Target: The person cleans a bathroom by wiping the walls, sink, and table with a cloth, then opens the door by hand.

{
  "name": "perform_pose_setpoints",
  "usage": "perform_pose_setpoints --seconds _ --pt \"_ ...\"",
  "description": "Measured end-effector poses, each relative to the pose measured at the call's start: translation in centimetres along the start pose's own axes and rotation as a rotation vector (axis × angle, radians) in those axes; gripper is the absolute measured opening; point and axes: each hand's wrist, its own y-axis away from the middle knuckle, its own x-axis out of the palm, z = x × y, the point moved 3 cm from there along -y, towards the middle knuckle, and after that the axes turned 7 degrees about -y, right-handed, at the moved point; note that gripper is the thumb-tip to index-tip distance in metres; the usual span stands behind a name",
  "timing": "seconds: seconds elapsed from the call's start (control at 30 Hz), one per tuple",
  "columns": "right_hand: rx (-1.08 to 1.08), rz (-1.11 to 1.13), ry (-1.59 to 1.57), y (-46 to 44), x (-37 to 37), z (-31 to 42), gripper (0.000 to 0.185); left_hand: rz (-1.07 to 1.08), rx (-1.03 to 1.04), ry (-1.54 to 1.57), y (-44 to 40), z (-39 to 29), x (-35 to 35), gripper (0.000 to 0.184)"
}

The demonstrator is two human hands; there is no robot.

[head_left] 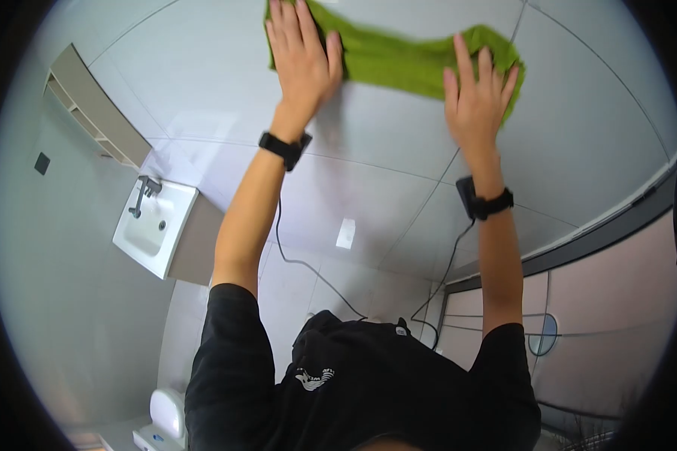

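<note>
A green cloth (391,60) is spread lengthwise against the white tiled wall (384,128). My left hand (302,56) lies flat on the cloth's left end, its fingers stretched upward and the thumb apart. On the right end, my right hand (478,94) presses with spread, slightly bent fingers. Between the two hands the cloth runs in a loose band, and its right end is bunched and folded. Each wrist wears a black strap with a small device and a cable.
To the left, a white washbasin (147,237) with a dark faucet (144,194) sits below a wall cabinet (98,109). A toilet (165,417) stands at lower left. A dark frame edge (602,233) runs along the right. Cables (308,264) hang from both wrists.
</note>
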Motion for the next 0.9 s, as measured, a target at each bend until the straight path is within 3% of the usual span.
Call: perform_pose_setpoints --seconds 0.07,0.1,0.2,0.33,0.47,0.57,0.63,0.7,0.83,0.9 --pt "0.026 -0.067 0.046 -4.1 0.6 1.2 0.054 -0.114 0.047 0.034 -4.6 2.2 -0.3 0.069" --pt "0.058 -0.053 0.085 -5.7 0.9 2.6 0.057 -0.037 -0.027 -0.012 -6.1 2.5 -1.3 0.066" --pt "0.06 -0.009 0.236 -7.0 3.0 6.3 0.058 0.026 0.062 -0.046 -5.3 4.1 -1.5 0.067" --pt "0.037 0.067 0.233 -2.2 7.4 9.2 0.061 0.126 0.089 0.11 3.6 6.9 1.1 0.078" --pt "0.073 0.097 0.159 4.4 10.7 13.0 0.063 0.384 0.155 0.178 14.1 9.3 -0.7 0.065" --pt "0.131 0.073 0.011 6.2 10.4 16.1 0.054 0.455 0.227 0.168 18.6 12.3 -4.4 0.063" --pt "0.175 0.033 -0.135 7.0 9.9 18.4 0.042 0.553 0.182 0.176 21.1 14.9 -7.6 0.065" --pt "0.232 0.023 -0.246 8.2 9.5 20.7 0.031 0.504 0.11 0.198 24.4 17.9 -10.6 0.063" --pt "0.305 0.207 -0.411 11.0 7.9 26.3 0.019 0.502 -0.024 0.174 27.9 21.9 -20.2 0.033" --pt "0.284 0.364 -0.527 10.4 6.0 30.1 0.017 0.709 -0.153 0.22 29.9 23.8 -24.9 0.021"
